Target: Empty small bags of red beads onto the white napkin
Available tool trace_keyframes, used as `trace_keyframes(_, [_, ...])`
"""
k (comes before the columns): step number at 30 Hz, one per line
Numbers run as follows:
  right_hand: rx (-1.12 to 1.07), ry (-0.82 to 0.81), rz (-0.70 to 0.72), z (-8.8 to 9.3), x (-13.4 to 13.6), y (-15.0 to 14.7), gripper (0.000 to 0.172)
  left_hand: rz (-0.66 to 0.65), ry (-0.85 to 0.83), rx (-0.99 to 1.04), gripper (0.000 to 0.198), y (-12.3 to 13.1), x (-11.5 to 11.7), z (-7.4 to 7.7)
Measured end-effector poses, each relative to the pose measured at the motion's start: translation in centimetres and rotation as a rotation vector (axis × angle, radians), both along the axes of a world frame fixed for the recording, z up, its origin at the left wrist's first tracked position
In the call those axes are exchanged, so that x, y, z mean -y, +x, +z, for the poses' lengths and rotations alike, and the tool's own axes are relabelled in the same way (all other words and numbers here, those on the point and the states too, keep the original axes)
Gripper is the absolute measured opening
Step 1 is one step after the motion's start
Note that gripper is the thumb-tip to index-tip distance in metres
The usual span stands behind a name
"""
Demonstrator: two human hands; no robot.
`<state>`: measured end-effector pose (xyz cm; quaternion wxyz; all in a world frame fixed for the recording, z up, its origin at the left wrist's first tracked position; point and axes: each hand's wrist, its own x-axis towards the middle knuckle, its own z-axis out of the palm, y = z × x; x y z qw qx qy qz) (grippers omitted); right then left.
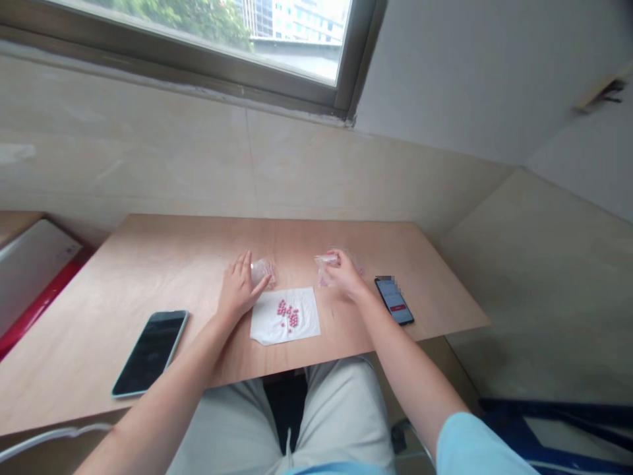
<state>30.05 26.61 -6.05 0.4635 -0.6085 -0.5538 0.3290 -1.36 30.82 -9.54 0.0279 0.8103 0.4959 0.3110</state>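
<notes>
Small red-pink beads lie loosely grouped on a white sheet of paper near the table's front edge. My left hand rests with spread fingers on the table, its thumb over the paper's upper left corner and beside a clear plastic bag that has pinkish contents. To the right of the paper, my right hand pinches a small clear plastic bag. Another clear bag with pinkish bits shows partly behind that hand.
A dark-screened phone lies at the left of the wooden table. Another phone with a lit screen is at the right. A white cable crosses the lower left. Wall and window stand behind.
</notes>
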Motion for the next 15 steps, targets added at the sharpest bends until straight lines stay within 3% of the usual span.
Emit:
trace_keyframes(3, [-0.426,-0.057,0.039,1.4,4.5,-0.6,0.053,-0.045,0.007,0.13,0.063,0.5,2.0,2.4])
trace_keyframes(6, [-0.663,-0.163,0.092,2.8,8.8,-1.5,0.051,-0.125,-0.118,0.298,0.044,2.4,6.5,4.5])
trace_keyframes(8, [-0.797,-0.213,0.13,3.3,11.2,-2.4,0.052,-0.21,-0.341,0.46,0.039,4.2,10.6,5.4])
trace_keyframes(11, [-0.929,-0.236,0.186,3.6,13.9,-3.9,0.056,-0.285,-0.728,0.767,0.049,6.7,16.8,5.8])
trace_keyframes(15, [-0.923,-0.226,0.219,3.3,16.2,-5.3,0.059,-0.245,-0.978,1.039,0.035,7.4,21.8,6.1])
